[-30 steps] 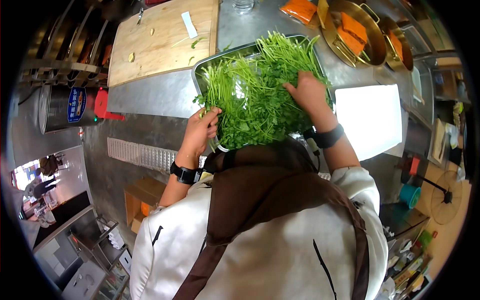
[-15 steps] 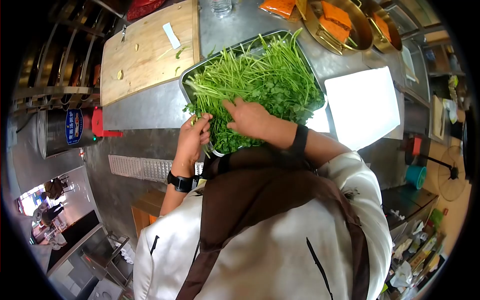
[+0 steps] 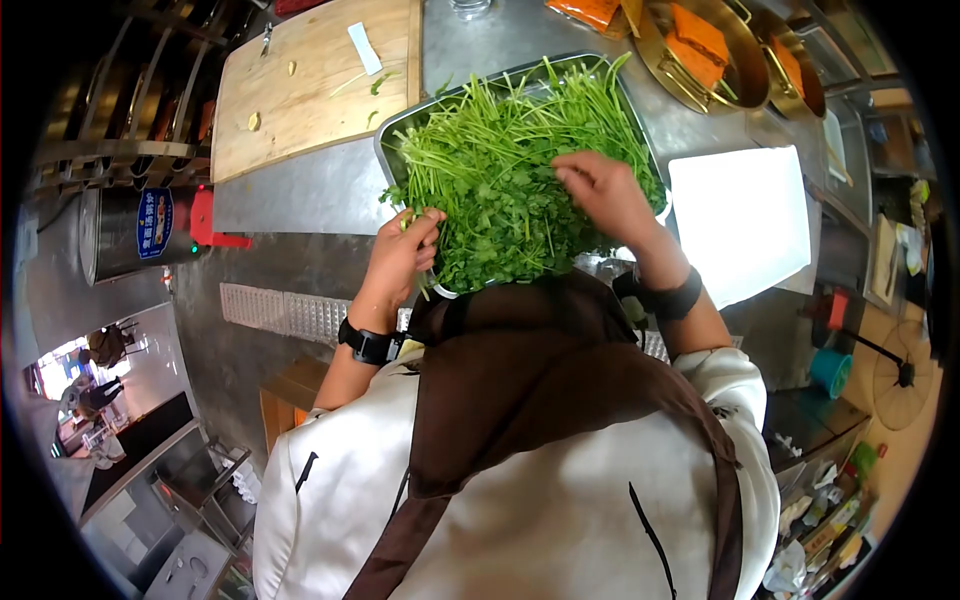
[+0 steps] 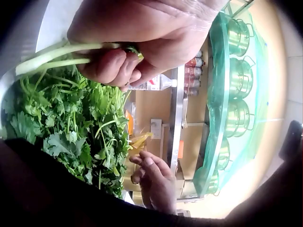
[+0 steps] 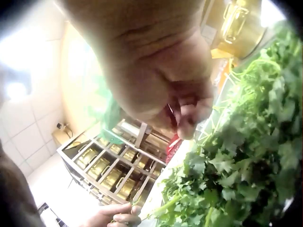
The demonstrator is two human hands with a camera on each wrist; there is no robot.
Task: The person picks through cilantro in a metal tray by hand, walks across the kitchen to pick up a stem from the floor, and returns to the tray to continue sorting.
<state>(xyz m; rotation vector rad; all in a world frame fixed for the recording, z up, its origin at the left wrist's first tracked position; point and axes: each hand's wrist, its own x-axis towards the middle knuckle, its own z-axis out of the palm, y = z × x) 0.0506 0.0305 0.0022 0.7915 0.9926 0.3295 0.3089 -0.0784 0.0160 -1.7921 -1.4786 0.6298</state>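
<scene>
Head view: a metal tray (image 3: 384, 152) heaped with leafy greens (image 3: 520, 190) sits at the near edge of the worktop (image 3: 300, 195), stems toward its far side and leaves toward the person. The left hand (image 3: 400, 258) is at the tray's near left corner, fingers folded in. The right hand (image 3: 608, 200) is over the right part of the greens, its fingers bent. A wooden board (image 3: 310, 90) lies to the left of the tray, carrying a white strip (image 3: 365, 48) and scraps. Toward the worktop's far right corner, a brass pan (image 3: 752, 72) contains orange packs (image 3: 700, 35); on the near right lies a white rectangular piece (image 3: 740, 225), beside the tray.

Left wrist view: the left hand grips a few pale stems (image 4: 52, 54) between thumb and fingers, above the edge of the leafy heap. The right hand appears past the leaves, thumb near the fingertips. Behind are a bottle (image 4: 163, 82) and shelved pots (image 4: 236, 75).

Right wrist view: the right hand is curled beside the greens; whether it pinches anything I cannot tell. The left hand shows at the bottom, a bit of green at its fingertips.
</scene>
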